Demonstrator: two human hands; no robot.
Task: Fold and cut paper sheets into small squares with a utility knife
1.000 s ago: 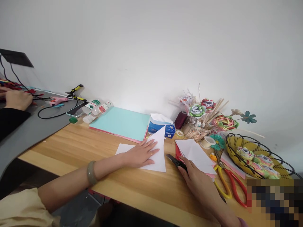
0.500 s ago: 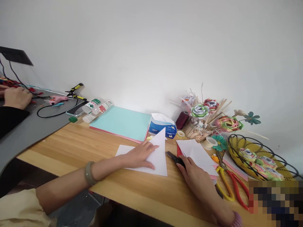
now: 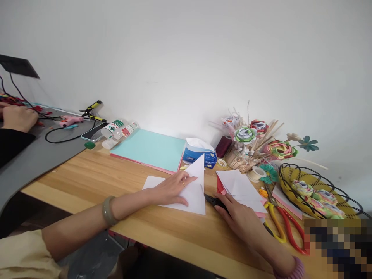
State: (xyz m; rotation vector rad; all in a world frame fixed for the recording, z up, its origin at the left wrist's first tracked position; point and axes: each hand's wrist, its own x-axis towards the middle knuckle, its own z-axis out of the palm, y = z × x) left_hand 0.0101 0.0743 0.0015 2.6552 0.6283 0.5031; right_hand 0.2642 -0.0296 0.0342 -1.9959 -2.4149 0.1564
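Note:
A folded sheet of white paper (image 3: 194, 198) lies on the wooden table, its pointed corner reaching toward the tissue pack. My left hand (image 3: 174, 189) rests on it with fingers and thumb spread, pressing the paper down. In my right hand (image 3: 236, 215) is a black utility knife (image 3: 214, 201), gripped in closed fingers. Its tip touches the paper's right edge, seemingly at the fold; whether it is between the layers I cannot tell. Just right of the knife lies a stack of white, red and pink paper pieces (image 3: 240, 188).
Behind the paper are light blue sheets (image 3: 151, 149), a blue tissue pack (image 3: 199, 155) and plastic bottles (image 3: 116, 133). To the right stand paper flowers (image 3: 245, 134), scissors (image 3: 286, 224) and a yellow basket (image 3: 290, 182). A co-worker's hand (image 3: 19, 118) is near a pink glue gun (image 3: 68, 121).
My right hand has brought the knife slightly nearer me, its tip now against the paper's right edge. The paper's layers look slightly parted there. My left hand stays in place.

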